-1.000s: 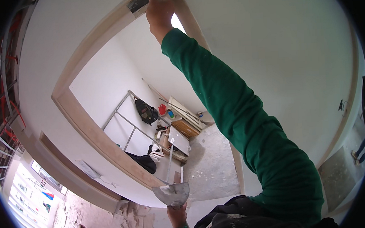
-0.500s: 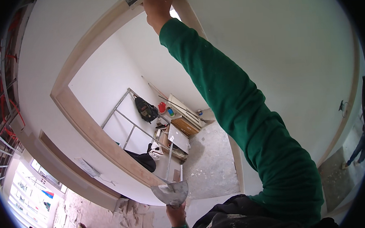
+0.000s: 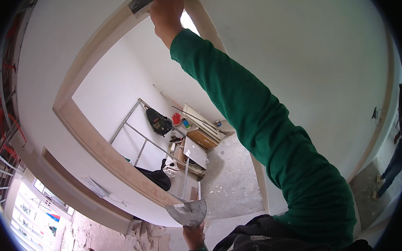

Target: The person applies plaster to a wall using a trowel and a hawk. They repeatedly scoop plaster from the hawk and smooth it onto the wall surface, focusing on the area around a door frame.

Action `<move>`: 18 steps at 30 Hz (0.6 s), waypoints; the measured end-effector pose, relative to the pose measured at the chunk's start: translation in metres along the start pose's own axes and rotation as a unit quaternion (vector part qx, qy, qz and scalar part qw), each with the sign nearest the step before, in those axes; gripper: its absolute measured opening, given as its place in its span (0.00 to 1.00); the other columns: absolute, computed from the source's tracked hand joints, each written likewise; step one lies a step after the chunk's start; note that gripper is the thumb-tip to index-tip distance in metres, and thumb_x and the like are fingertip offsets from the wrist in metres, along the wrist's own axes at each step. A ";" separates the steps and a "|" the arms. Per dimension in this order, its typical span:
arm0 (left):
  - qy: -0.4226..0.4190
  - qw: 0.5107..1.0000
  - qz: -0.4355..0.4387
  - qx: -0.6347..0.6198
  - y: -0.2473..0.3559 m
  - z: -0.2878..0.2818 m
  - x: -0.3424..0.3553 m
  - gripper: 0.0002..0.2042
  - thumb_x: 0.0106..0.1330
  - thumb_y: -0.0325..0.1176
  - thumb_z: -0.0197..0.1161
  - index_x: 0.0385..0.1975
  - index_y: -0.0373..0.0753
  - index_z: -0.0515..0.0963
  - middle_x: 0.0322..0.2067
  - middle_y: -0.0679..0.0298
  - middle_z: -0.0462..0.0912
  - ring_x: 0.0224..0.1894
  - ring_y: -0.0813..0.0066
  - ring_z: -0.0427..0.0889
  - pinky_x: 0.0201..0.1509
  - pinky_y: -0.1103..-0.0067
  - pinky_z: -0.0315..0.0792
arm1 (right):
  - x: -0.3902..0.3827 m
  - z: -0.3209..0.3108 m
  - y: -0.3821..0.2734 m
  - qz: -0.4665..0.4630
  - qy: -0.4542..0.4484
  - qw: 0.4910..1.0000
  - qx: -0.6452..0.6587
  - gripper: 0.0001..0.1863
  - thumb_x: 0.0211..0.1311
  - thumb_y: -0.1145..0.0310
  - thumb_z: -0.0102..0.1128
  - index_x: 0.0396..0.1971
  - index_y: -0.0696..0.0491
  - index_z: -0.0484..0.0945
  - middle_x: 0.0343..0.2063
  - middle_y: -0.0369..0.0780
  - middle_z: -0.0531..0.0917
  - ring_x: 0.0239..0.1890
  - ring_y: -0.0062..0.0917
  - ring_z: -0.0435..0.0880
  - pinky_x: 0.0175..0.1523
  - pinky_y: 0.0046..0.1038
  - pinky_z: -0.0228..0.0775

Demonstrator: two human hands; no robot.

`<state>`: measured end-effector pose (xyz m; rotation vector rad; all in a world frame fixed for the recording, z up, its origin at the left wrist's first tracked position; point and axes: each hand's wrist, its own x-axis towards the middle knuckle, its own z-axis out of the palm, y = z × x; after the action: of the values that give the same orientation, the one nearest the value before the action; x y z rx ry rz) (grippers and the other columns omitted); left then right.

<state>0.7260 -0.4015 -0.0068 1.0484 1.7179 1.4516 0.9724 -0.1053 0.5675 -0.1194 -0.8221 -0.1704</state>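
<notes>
My right hand (image 3: 166, 14) is raised high in front of me, its fingers closed on a flat, dark-bladed scraper (image 3: 141, 3). That blade lies against the upper part of the beige door frame (image 3: 85, 63). Low in the middle, my left hand (image 3: 194, 236) grips a wide putty knife (image 3: 186, 214), blade up. Grey, plaster-like smears cover its blade, and its handle is mostly hidden in my fist.
Through the doorway stand a metal frame (image 3: 146, 139) with a backpack (image 3: 158, 121), a black bag (image 3: 154, 177) and boards (image 3: 200, 138) on a stained concrete floor (image 3: 231, 178). Another person's legs (image 3: 392, 167) show at the far right. Torn sheeting (image 3: 145, 237) covers the floor at lower left.
My right hand and its scraper have come slightly down and to the left along the frame. The left hand holds nearly still. At the far right, the other person's legs have shifted.
</notes>
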 end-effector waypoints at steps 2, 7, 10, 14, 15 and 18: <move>0.002 1.000 0.022 -0.001 0.022 0.004 -0.013 0.20 0.51 0.29 0.74 0.42 0.30 0.75 0.33 0.57 0.84 0.27 0.70 0.79 0.29 0.73 0.74 | -0.002 -0.010 0.004 0.056 -0.069 0.993 -0.074 0.13 0.66 0.68 0.56 0.31 0.66 0.72 0.27 0.46 0.77 0.32 0.31 0.75 0.36 0.37 0.64; 0.016 0.985 0.166 0.039 -0.011 0.003 0.006 0.18 0.52 0.28 0.73 0.40 0.32 0.74 0.28 0.61 0.81 0.16 0.77 0.72 0.15 0.77 0.64 | 0.017 -0.006 0.029 -0.104 0.028 0.988 -0.107 0.18 0.67 0.66 0.53 0.21 0.63 0.70 0.21 0.47 0.75 0.28 0.35 0.75 0.33 0.39 0.62; 0.014 0.998 0.035 -0.040 0.022 0.006 -0.016 0.17 0.53 0.28 0.73 0.39 0.32 0.74 0.27 0.61 0.80 0.14 0.79 0.69 0.13 0.78 0.61 | 0.010 -0.008 0.029 -0.073 -0.056 0.985 -0.149 0.16 0.66 0.69 0.52 0.20 0.62 0.70 0.19 0.46 0.74 0.25 0.34 0.74 0.31 0.39 0.62; 0.018 0.999 0.044 -0.005 0.031 0.004 -0.023 0.17 0.53 0.27 0.72 0.39 0.32 0.73 0.26 0.61 0.80 0.13 0.79 0.69 0.12 0.78 0.61 | 0.007 0.000 0.021 -0.020 -0.046 0.998 -0.027 0.13 0.65 0.73 0.51 0.20 0.61 0.71 0.18 0.43 0.74 0.23 0.33 0.74 0.29 0.39 0.62; 0.011 0.999 0.051 -0.002 0.035 0.006 -0.022 0.17 0.53 0.27 0.72 0.39 0.32 0.73 0.26 0.61 0.80 0.13 0.79 0.68 0.12 0.78 0.61 | 0.016 0.004 0.035 -0.050 -0.044 0.997 -0.047 0.14 0.65 0.73 0.51 0.19 0.61 0.70 0.18 0.43 0.74 0.23 0.33 0.74 0.29 0.39 0.62; 0.000 0.999 0.048 -0.009 0.038 0.009 -0.019 0.17 0.53 0.26 0.72 0.39 0.32 0.73 0.25 0.62 0.80 0.12 0.80 0.68 0.12 0.78 0.61 | 0.037 0.011 0.057 -0.112 -0.046 0.987 -0.104 0.14 0.65 0.72 0.53 0.20 0.63 0.70 0.19 0.43 0.75 0.24 0.33 0.74 0.30 0.38 0.63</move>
<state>0.7488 -0.4116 0.0287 1.1360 1.6718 1.5232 1.0005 -0.0514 0.6005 -0.2318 -0.9086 -0.4665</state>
